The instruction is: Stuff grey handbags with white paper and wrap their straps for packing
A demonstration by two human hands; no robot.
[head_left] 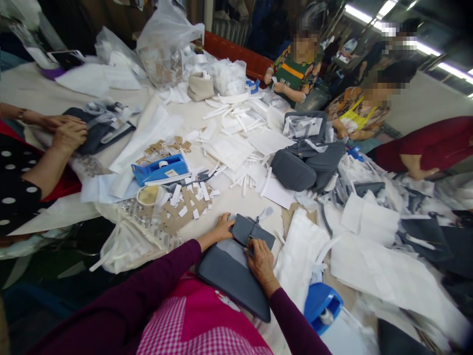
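A dark grey bag (232,278) lies at the table's near edge against the pink apron, its upper part (246,230) folded away from me with a small strap and buckle across it. My left hand (222,228) grips the left edge of that upper part. My right hand (260,260) is closed at the strap near the buckle; what its fingertips pinch is too small to make out. A strip of clear wrapping (265,214) sticks up behind the strap.
Blue tape dispensers (160,169) (322,308) stand at left and near right. White paper pieces (229,153), cardboard tags (186,209) and more grey bags (308,162) cover the table. A co-worker's hands (68,132) handle a bag at left; other people are across the table.
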